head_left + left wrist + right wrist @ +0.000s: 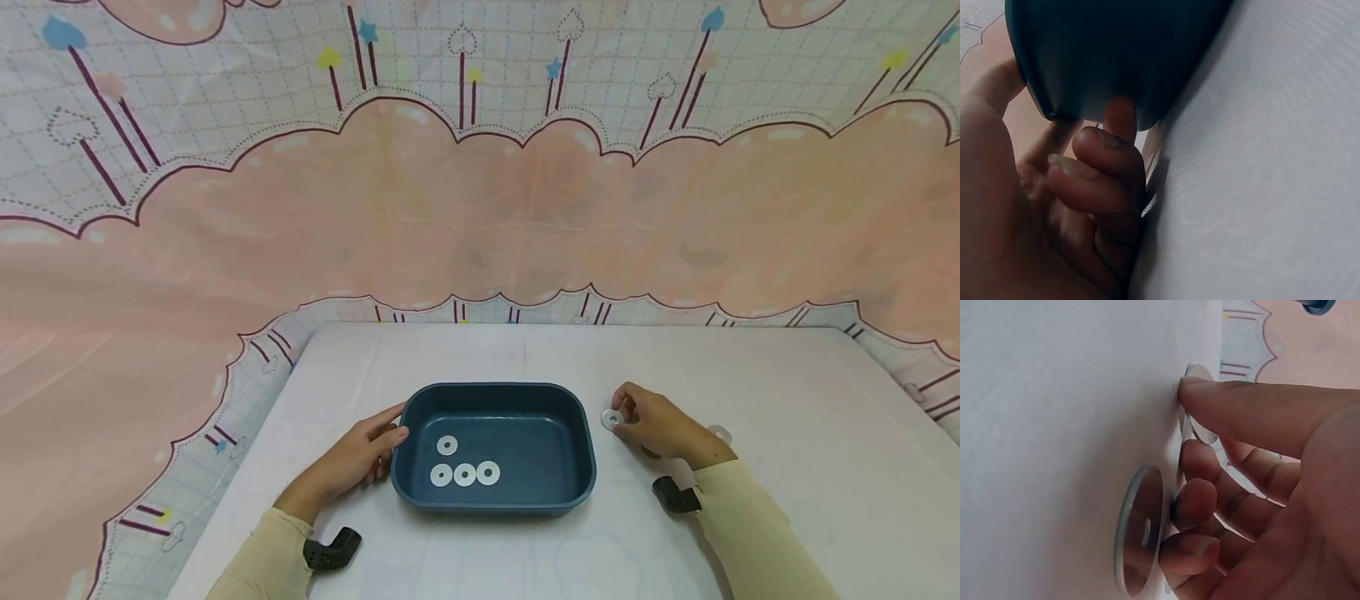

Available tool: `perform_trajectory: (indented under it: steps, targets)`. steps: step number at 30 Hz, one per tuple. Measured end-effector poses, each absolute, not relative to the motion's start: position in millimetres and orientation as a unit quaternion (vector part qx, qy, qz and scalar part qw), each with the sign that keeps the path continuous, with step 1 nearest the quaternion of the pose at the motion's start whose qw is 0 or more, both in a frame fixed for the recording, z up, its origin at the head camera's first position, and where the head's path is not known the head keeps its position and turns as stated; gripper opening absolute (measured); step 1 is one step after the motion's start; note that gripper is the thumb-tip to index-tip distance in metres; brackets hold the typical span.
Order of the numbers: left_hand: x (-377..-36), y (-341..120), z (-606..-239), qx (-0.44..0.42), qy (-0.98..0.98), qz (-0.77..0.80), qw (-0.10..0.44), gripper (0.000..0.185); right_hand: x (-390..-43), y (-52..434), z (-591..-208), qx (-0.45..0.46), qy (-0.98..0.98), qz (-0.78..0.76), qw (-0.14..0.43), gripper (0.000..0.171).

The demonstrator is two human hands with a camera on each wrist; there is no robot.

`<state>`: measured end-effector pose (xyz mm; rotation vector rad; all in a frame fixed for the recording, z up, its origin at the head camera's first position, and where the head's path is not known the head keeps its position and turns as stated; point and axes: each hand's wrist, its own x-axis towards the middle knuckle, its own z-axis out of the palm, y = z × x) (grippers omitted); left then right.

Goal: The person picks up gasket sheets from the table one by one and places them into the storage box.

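Your left hand (358,457) rests against the left end wall of the blue tray (577,442), thumb near the rim and fingers loosely curled on the outer wall; it presses rather than grips. 4 washers (464,473) lie flat in the tray's left half, 3 in a row near the front wall and 1 behind them. Your right hand (660,427) sits just beside the tray's right rim, its fingers pinching a washer (612,419) tilted up on its edge off the white worktop (810,433). Another washer (1140,530) lies flat under that hand's curled fingers. The worktop stretches open behind the tray and to your right, up to its far edge.
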<state>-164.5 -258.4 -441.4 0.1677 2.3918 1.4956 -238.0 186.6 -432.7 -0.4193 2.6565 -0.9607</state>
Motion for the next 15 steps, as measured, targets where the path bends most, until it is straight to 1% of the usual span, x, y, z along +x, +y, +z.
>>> perform_trajectory:
  steps: [15]
  targets:
    - [-163.3, -257.7, -439.6, 0.06, 0.835, 0.524, 0.157, 0.059, -235.4, 187.9, -428.4, -0.151, 0.914, -0.351, 0.14, 0.026]
